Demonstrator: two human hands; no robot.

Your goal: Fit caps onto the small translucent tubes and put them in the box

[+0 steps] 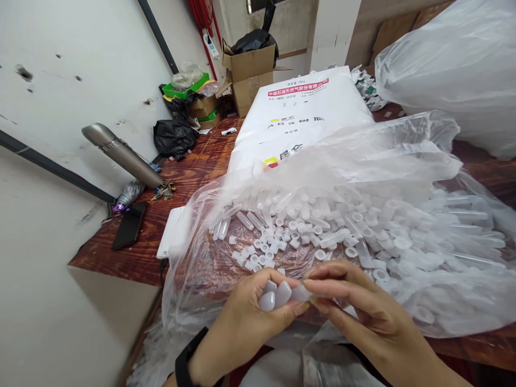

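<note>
My left hand [245, 317] holds a few small translucent white plastic tubes [274, 295] bunched between thumb and fingers, rounded ends toward me. My right hand [355, 306] pinches another tube [301, 293] and presses it against the bunch in the left hand. Both hands hover over the near edge of a clear plastic bag [407, 156] spread open on the wooden table [193, 161]. Just beyond my fingers, inside the bag, lies a heap of loose tubes and small caps [322, 231]. A black band sits on my left wrist.
A white printed sack [298, 113] lies behind the bag. Another filled clear bag [451, 64] stands at the back right. On the left are a metal flask [121, 153], keys [163, 191], a black phone [129, 226], black bags and cardboard boxes [250, 70].
</note>
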